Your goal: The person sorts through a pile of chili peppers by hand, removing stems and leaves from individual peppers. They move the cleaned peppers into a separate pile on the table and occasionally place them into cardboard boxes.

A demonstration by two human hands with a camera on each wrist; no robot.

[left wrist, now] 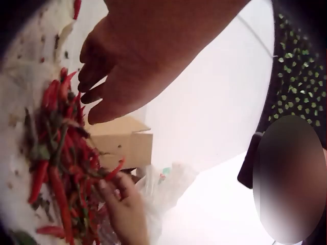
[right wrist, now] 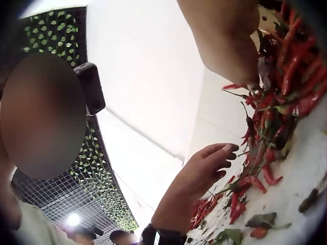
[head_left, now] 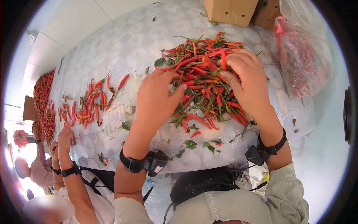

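Observation:
A heap of red chillies with green stems [head_left: 199, 71] lies on the plastic-covered table. At its left edge the left hand [head_left: 158, 95] has its fingers spread and touching the heap, with no chilli in its grasp. In the left wrist view, the left hand [left wrist: 127, 66] is beside the heap [left wrist: 66, 153] with fingers extended. On the heap's right side the right hand [head_left: 246, 76] pinches a red chilli [head_left: 223, 59] between thumb and fingers. The same hand [left wrist: 125, 206] holds a chilli [left wrist: 116, 167] in the left wrist view.
Smaller chilli group [head_left: 91, 102] to the left, and a large chilli pile [head_left: 44, 100] at the far left, near other people's hands [head_left: 65, 140]. Cardboard box [head_left: 229, 11] at the back; clear bag of chillies [head_left: 302, 59] at the right. Loose leaves [head_left: 190, 144] lie at the front.

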